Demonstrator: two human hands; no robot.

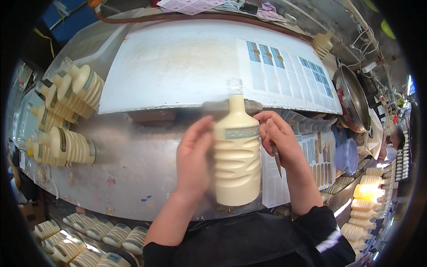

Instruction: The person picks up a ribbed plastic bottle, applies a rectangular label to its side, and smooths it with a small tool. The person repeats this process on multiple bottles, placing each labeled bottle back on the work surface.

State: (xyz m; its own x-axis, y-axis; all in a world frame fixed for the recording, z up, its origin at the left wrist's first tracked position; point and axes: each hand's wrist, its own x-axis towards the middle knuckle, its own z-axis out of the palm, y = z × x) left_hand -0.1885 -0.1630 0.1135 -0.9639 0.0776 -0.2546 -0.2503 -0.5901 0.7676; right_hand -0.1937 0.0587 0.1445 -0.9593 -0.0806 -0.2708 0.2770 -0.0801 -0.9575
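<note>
A cream ribbed bottle (237, 169) with a clear threaded neck is in front of me, a grey-green label band (242, 132) around its shoulder. My left hand (194, 155) is beside its left side, fingers stretched out and blurred by motion; whether they touch it is unclear. In my right hand (283, 140) is a narrow, pointed brown tool (276, 160), its tip hanging down. The right fingertips are at the bottle's right shoulder, next to the label band. A brown block (253, 106) shows behind the bottle's neck.
Beyond stands a white board (178, 58) bearing a label sheet (287, 75). More label sheets (307, 153) lie right, near a lilac tub (346, 156) and metal pan (353, 95). Several cream bottles (66, 142) crowd the left; others fill lower racks (118, 233).
</note>
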